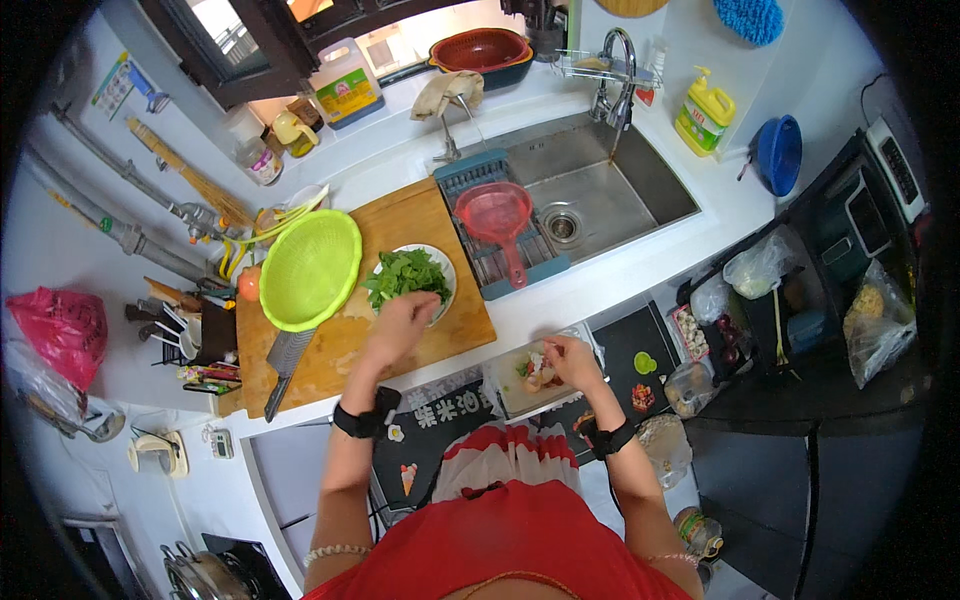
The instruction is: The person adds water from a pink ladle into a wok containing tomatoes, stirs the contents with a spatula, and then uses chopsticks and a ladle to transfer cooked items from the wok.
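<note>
My left hand (401,328) is over the near rim of a white bowl (451,274) of cut leafy greens (407,277). Its fingers are curled, and whether they hold anything is hidden. Below the counter's front edge, my right hand (576,364) hovers over a waste bin (517,403) containing eggshells and food scraps (538,373). Thumb and fingertips are close together there; a small scrap between them cannot be made out. The bowl rests on a wooden cutting board (442,341), with a bright green plastic basket (311,270) and a cleaver (287,360) to its left.
Right of the board, a red strainer (495,214) lies on a drying rack (525,281) across part of the sink (645,180). A tomato (250,283) and a utensil holder (214,334) stand at the left. Bagged vegetables (757,266) sit on dark shelving at the right.
</note>
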### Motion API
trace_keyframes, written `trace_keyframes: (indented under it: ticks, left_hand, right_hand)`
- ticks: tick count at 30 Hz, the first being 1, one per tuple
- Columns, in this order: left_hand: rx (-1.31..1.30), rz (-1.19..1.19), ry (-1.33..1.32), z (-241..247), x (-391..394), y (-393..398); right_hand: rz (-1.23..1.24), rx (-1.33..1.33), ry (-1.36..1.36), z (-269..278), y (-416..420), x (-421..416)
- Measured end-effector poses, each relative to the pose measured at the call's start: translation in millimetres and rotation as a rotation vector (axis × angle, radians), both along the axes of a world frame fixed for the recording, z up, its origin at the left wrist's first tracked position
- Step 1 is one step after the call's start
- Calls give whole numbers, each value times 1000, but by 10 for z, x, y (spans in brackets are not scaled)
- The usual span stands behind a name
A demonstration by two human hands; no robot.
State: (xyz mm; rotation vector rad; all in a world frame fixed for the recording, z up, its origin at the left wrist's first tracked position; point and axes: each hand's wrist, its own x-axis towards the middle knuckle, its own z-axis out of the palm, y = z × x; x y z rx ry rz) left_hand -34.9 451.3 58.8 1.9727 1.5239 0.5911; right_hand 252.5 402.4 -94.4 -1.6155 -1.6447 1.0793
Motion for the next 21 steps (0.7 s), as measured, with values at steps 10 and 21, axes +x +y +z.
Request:
trace_keyframes:
  ticks: [10, 21]
  left_hand:
    - [-384, -52, -32, 3, -371, 2038]
    - [-174, -83, 128, -1160, -485, 3701]
  right_hand:
    - [-179, 59, -67, -113, 644, -128]
    - [-380, 188, -108, -87, 1461, -620]
